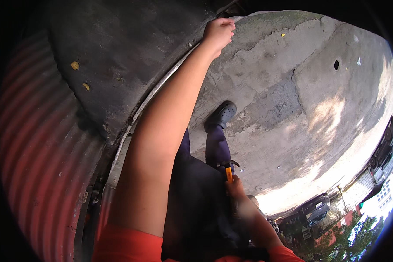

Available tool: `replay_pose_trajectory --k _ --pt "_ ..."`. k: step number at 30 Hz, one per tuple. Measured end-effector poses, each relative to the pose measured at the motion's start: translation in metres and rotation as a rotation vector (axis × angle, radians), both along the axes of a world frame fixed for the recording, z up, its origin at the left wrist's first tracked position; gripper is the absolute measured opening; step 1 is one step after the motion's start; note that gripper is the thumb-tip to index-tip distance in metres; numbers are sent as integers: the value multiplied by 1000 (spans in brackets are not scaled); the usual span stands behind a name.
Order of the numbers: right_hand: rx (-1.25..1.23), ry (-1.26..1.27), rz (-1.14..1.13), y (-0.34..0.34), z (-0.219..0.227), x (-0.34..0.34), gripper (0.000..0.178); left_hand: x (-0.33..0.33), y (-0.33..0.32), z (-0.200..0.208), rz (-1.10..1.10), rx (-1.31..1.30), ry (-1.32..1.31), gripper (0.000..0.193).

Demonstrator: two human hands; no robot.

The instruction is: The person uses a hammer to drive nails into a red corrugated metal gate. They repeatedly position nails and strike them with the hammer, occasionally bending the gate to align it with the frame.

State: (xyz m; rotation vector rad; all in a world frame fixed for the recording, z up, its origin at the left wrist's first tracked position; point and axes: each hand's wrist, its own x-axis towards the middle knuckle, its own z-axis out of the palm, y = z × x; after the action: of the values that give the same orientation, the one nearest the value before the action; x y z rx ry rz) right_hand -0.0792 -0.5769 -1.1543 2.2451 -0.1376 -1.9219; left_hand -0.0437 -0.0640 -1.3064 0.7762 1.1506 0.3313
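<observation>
My left arm reaches far forward, and my left hand (219,35) is closed with its fingers curled. It is beside the far end of a pale strip (161,82) that borders the dark surface; what the fingers hold, if anything, is hidden. Lower down, near my leg, my right hand (236,187) is wrapped round the yellow-orange handle of a claw hammer (229,174). The hammer's dark head points away from me, in front of my dark trousers (217,146).
A red corrugated metal sheet (35,166) rises at the left, next to a dark surface (113,52) with yellow leaves. Cracked concrete (270,65) spreads to the right, with a round hole (336,65). My foot in a grey clog (225,112) stands on it. A dark car (317,210) is at lower right.
</observation>
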Motion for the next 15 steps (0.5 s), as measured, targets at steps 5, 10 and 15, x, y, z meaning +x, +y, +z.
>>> replay_pose_trajectory --k 5,10,15 --pt "113 -48 -23 14 13 21 39 36 17 -37 177 -7 -194 47" --pt "65 -92 -105 20 17 33 35 32 4 -26 158 -60 -310 56" --pt "33 -55 -107 27 13 25 38 33 -2 -26 59 53 -221 56"
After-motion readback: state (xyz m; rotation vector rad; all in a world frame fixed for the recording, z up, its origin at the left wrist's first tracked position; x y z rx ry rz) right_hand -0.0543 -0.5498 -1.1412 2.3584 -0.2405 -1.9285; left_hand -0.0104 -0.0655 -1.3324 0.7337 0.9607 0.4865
